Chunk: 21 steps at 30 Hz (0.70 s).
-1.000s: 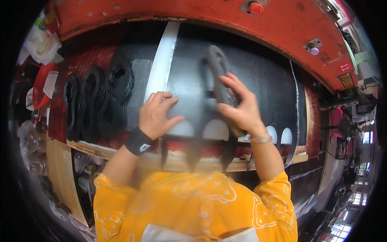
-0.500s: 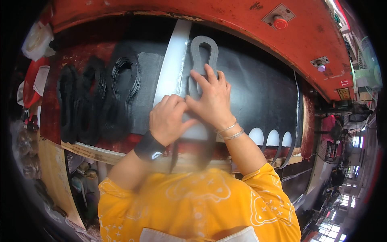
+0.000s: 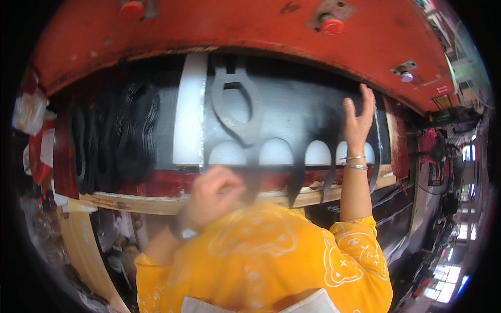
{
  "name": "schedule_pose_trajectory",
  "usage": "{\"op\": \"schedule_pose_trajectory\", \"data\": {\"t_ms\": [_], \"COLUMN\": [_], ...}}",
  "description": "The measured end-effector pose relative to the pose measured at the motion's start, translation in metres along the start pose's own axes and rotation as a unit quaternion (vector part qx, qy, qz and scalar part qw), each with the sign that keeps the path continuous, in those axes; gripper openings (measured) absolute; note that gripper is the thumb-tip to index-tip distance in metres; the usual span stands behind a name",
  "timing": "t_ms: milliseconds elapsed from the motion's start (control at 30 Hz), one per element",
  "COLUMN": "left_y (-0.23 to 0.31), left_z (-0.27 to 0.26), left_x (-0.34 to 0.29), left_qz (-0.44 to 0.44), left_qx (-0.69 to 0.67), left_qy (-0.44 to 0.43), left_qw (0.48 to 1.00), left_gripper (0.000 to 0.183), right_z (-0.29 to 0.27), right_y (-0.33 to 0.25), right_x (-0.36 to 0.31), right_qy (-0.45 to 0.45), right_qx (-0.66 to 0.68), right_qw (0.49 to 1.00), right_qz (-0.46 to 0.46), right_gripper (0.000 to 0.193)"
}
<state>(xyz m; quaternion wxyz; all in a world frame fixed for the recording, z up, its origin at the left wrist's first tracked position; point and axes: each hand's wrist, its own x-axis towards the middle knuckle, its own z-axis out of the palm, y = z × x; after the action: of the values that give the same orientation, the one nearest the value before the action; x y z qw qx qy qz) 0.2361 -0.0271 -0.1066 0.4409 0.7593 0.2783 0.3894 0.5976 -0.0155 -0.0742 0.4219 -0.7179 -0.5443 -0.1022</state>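
A grey, shoe-sole-shaped cutting die (image 3: pixel 254 104) with an open middle lies on a black sheet (image 3: pixel 308 104). Its far end is in shadow under the red machine beam. Near the front edge of the board is my left hand (image 3: pixel 214 190), blurred, its fingers curled in a loose fist with nothing visible in them. My right hand (image 3: pixel 359 120) is raised over the right part of the sheet, thumb apart and fingers stretched toward the beam, holding nothing. Rounded cut-outs (image 3: pixel 276 151) along the sheet's near edge show white beneath, and dark strips hang between them.
A red machine beam (image 3: pixel 219 31) spans the back, carrying a red push button (image 3: pixel 332 26) and a pale purple button (image 3: pixel 406 76). Stacks of black sole-shaped pieces (image 3: pixel 138 130) stand at left, beside a white strip (image 3: pixel 188 115). A wooden rail (image 3: pixel 141 202) edges the front.
Both hands have left the die; the right went far to the right and the left drew back toward me. The die now sits nearer the sheet's front edge, and more white cut-outs are visible.
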Motion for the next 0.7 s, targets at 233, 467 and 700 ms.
{"op": "schedule_pose_trajectory", "data": {"t_ms": [233,467,700], "left_y": [-0.031,-0.057,-0.061], "left_z": [0.026,0.02,0.015], "left_x": [0.027,0.082,0.125], "left_qz": [-0.057,-0.108,-0.133], "left_qx": [0.148,0.194,0.219], "left_qy": [-0.005,0.043,0.069], "left_qw": [0.987,0.974,0.964], "left_gripper": [0.017,0.021,0.022], "right_z": [-0.045,-0.027,-0.014], "right_y": [0.098,0.125,0.07], "right_x": [0.119,0.182,0.064], "right_qy": [0.337,0.311,0.085], "right_qx": [-0.046,0.115,0.163], "right_qw": [0.94,0.941,0.978], "right_qz": [0.035,0.064,0.099], "right_gripper": [0.066,0.073,0.041]}}
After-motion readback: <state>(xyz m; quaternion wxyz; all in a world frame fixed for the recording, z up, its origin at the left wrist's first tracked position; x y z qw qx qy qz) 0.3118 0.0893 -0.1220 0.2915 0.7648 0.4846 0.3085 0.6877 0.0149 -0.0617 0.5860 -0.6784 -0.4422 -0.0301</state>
